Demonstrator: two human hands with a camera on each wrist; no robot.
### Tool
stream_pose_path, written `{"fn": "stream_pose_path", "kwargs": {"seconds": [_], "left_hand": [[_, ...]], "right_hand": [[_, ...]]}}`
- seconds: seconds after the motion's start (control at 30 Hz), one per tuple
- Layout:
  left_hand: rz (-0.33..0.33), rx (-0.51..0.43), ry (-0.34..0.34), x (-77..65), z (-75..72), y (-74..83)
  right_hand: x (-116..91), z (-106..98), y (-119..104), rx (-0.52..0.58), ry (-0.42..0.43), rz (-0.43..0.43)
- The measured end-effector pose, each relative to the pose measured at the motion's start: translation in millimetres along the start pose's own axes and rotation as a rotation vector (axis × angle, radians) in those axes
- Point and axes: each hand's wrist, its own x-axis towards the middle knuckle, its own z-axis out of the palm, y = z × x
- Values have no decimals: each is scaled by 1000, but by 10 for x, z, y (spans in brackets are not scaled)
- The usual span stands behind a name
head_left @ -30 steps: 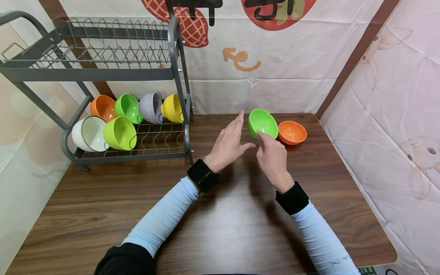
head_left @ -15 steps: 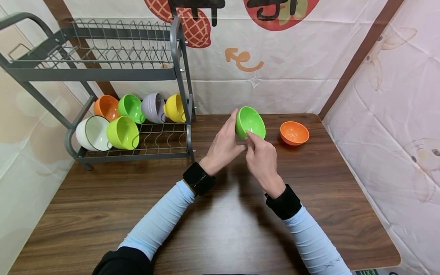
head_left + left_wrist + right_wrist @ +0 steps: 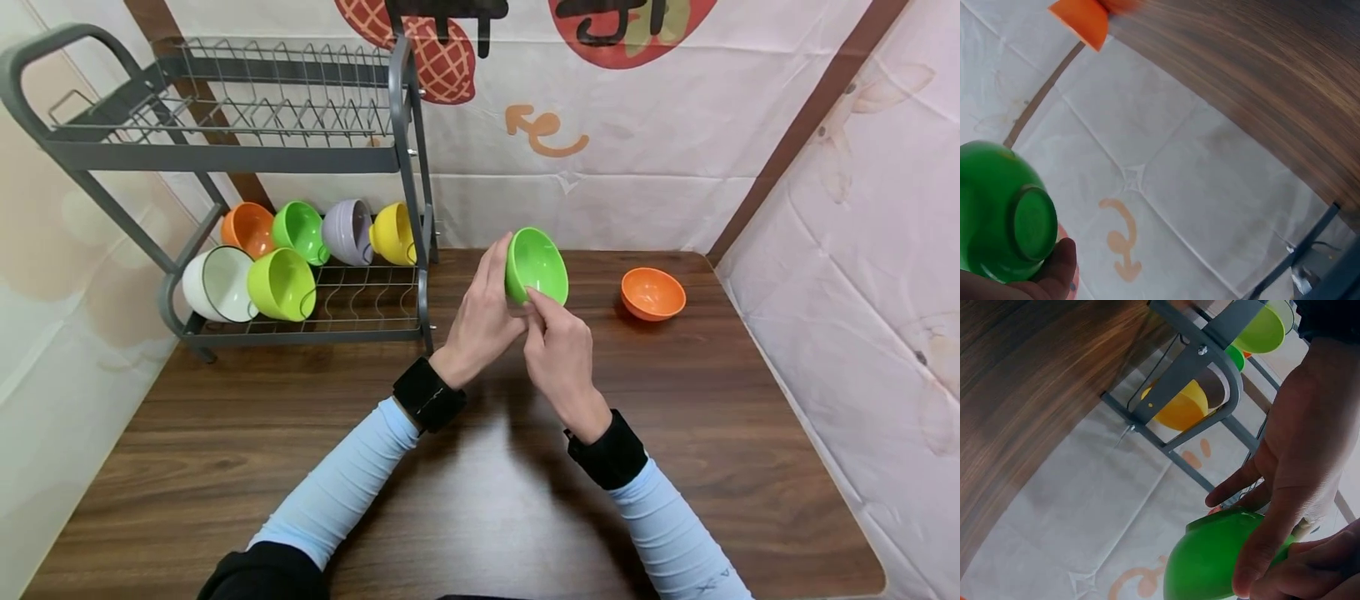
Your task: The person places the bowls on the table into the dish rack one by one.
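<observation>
A bright green bowl [image 3: 538, 268] is held up above the table, tilted with its inside toward the head camera. My right hand [image 3: 558, 346] pinches its near rim between thumb and fingers. On the bowl's left side, my left hand [image 3: 483, 321] holds it with long fingers along the outer wall and the thumb near the right fingertips. Seen from the left wrist, the green bowl [image 3: 997, 206] shows its round foot, with fingertips [image 3: 1060, 265] beside it. In the right wrist view, the left thumb and fingers lie on either side of the green bowl [image 3: 1210, 556].
An orange bowl [image 3: 652, 293] sits on the wooden table [image 3: 712, 417] to the right. At the left stands a grey two-tier dish rack [image 3: 225, 158]; its lower tier bears several tilted bowls, among them a white bowl [image 3: 221, 285] and a lime bowl [image 3: 281, 285]. A fabric wall closes off the back.
The green bowl has moved left, away from the orange bowl, with my right hand pinching it. My left hand, earlier apart from the bowl, now holds its left side.
</observation>
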Motion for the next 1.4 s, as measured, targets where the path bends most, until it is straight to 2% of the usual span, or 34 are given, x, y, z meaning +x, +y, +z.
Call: {"fn": "stream_pose_path", "kwargs": {"seconds": [0.3,0.4,0.57,0.7,0.83,0.97,1.1,1.27,1.4], "left_hand": [[13,56,18,-123,-236,-37],[18,100,41,-143,-356,-62],[7,154,46,-213,-606,-114],[5,200,32,-283,-831,-168],[-4,240,23,-363,-1031,-226],[-31,247,28,-435,-1187,-291],[-73,254,42,-516,-1326,-403],[-147,299,60,-588,-1518,-641],[-230,341,21,-579,-1625,-862]], "right_hand": [[-67,144,-64,20,-14,-65],[-52,208,-61,30,-28,-89],[-70,332,-23,46,-71,-81],[-97,458,33,27,-138,-58],[-124,584,60,-9,-264,-34],[-141,703,22,-31,-401,-19],[-146,822,-57,-13,-491,-19],[-129,958,-128,9,-526,-32],[-108,1006,-131,20,-535,-33]]}}
